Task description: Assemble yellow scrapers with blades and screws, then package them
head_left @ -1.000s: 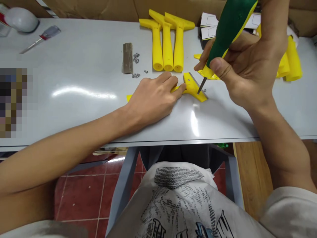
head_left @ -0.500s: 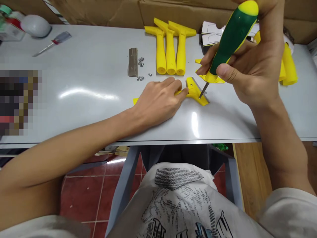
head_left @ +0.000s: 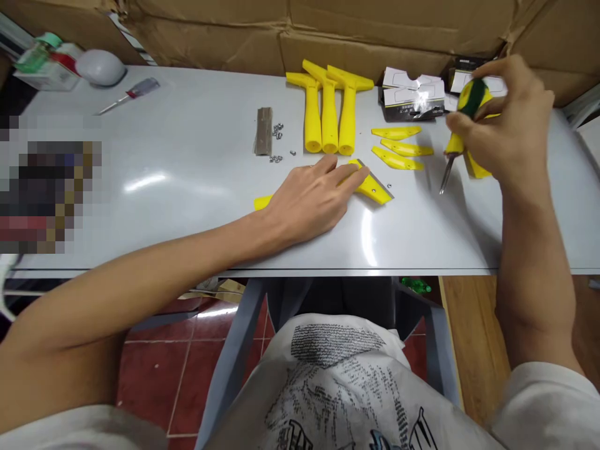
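My left hand (head_left: 314,197) lies over a yellow scraper (head_left: 376,192) on the table, its fingers wrapped round the handle and near the head. A thin metal blade edge shows along the head, with a small screw in it; most of the handle is under the hand. Off to the right, my right hand (head_left: 513,134) grips a green and yellow screwdriver (head_left: 472,99) in the air, its shaft slanting down and apart from the scraper. A single small screw (head_left: 389,185) rests beside the scraper's head.
Three yellow scrapers (head_left: 329,122) stand together behind, with three yellow strips (head_left: 407,149) to their right. Small screws (head_left: 277,130) lie by a stack of blades (head_left: 264,131). Black-and-white boxes (head_left: 415,97) are at the back; another screwdriver (head_left: 140,87) lies far left.
The screwdriver has left the scraper's head and moved right with my right hand, uncovering the yellow strips. My left fingers have shifted forward over the head. The view has tilted up slightly.
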`<state>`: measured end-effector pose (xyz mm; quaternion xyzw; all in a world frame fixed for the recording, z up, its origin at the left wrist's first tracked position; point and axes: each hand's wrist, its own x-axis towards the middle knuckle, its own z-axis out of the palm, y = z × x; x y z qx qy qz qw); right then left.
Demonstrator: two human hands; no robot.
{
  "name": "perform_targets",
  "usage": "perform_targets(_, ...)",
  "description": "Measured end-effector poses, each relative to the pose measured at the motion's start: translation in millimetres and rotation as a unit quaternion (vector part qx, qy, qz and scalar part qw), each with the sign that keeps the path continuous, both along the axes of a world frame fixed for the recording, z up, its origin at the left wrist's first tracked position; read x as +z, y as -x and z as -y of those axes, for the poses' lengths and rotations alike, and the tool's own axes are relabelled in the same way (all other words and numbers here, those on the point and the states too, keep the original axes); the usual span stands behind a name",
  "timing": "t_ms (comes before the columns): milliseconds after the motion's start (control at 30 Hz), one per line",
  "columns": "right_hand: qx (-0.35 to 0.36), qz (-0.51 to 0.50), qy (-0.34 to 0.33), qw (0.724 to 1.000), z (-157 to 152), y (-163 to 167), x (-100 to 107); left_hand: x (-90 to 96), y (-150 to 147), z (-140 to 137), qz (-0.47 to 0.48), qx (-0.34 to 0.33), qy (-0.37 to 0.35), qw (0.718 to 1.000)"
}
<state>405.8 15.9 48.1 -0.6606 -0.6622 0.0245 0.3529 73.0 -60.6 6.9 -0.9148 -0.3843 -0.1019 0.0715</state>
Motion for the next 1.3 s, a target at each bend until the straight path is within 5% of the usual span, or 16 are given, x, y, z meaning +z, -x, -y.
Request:
perform_targets(200, -0.031, 0.256, 0.172, 0.951, 17.6, 17.1, 3.6, 6.1, 10.6, -20.2, 0.206, -0.021, 0.073, 0.976)
perform_targets(400, -0.008, 0.255, 0.195, 0.947, 15.4, 2.8, -3.9, 16.3, 18.1, -47.0, 0.439, -0.034, 0.380, 0.814)
perform_targets(500, -0.049, 0.262, 0.135, 0.954, 23.1, 11.7, 6.4, 16.4, 16.8, -49.9, 0.461, -0.007, 0.435, 0.773)
perform_targets(567, 0.013, 0.239, 0.120, 0.964, 28.7, 22.1, 12.6, 16.4, 15.1, -48.6, 0.466, 0.003, 0.455, 0.759)
perform_targets(667, 0.226, 0.184, 0.163, 0.943, 31.7, 34.4, 9.8, 19.3, 13.4, -44.8, 0.489, 0.015, 0.479, 0.728)
perform_targets(767, 0.343, 0.169, 0.161, 0.910, 27.6, 36.9, -5.5, 24.4, 14.4, -42.1, 0.489, 0.030, 0.476, 0.731)
perform_targets(867, 0.363, 0.173, 0.151, 0.903, 22.1, 33.0, -16.9, 26.6, 16.9, -42.3, 0.464, 0.038, 0.462, 0.755)
perform_targets(1100, 0.309, 0.001, -0.040, 0.950, 32.1, 41.4, -3.0, 25.9, 15.9, -37.0, 0.399, 0.027, 0.421, 0.814)
perform_targets(1200, 0.323, -0.041, -0.106, 0.940, 42.2, 54.0, -3.4, 27.5, 14.1, -31.1, 0.407, 0.024, 0.444, 0.798)
perform_targets(1300, 0.359, 0.010, -0.089, 0.929, 49.4, 62.7, -8.1, 27.0, 13.1, -27.6, 0.433, 0.000, 0.463, 0.773)
